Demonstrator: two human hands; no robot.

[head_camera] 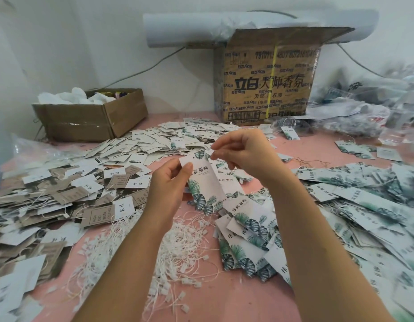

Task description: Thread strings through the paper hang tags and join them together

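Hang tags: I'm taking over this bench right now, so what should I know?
Left hand holds one leaf-print tag up. Right hand pinches its top corner; any string there is too fine to see.
Loose strings lie heaped on the pink table below the hands; leaf-print pile right, brown and white tags left.
Done: some left-side tags seem to carry strings.
Left: thread the held tag, then the piles.

Leaf-print hang tag (202, 184) upright, frame centre; white strings (178, 247) heaped lower centre; loose tags (259, 228) piled around.
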